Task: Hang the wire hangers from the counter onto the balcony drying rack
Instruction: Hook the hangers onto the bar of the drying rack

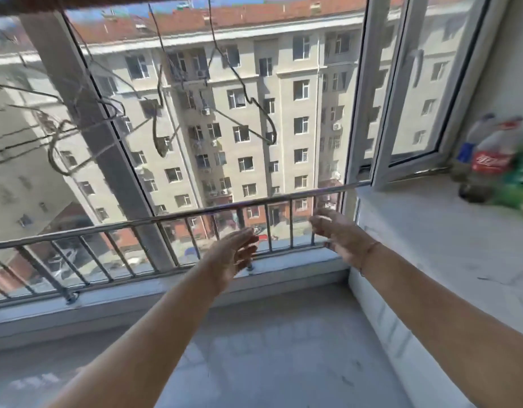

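Both hands are empty. The left hand [235, 251] is stretched forward with the fingers straight and loosely spread, palm turned inward, holding nothing. The right hand [335, 234] reaches out beside it with the fingers slightly curled and apart, also gripping nothing; a thin bracelet [369, 251] sits on that wrist. Both are low, in front of the metal railing [154, 220] at the window, well below the hangers.

The wire hangers [245, 95] hang from the drying rack bar [24, 4] along the top edge of the view. At least 2 show clearly in the middle, and several more are bunched at the left, blurred, so I cannot count them. The counter [430, 231] on the right shows no hanger in the visible part, only 2 bottles [486, 160] and something green and blurred near them, so the task looks near its end or done.

The risks from here come mainly from the crowding. The hangers at the left overlap, and pulling or adding 1 there could snag a neighbour and drag it off the bar. The window [407, 92] stands open just beside the rack, so a hanger knocked loose could fall outside past the railing. A reach back toward the counter could also tip the bottles.
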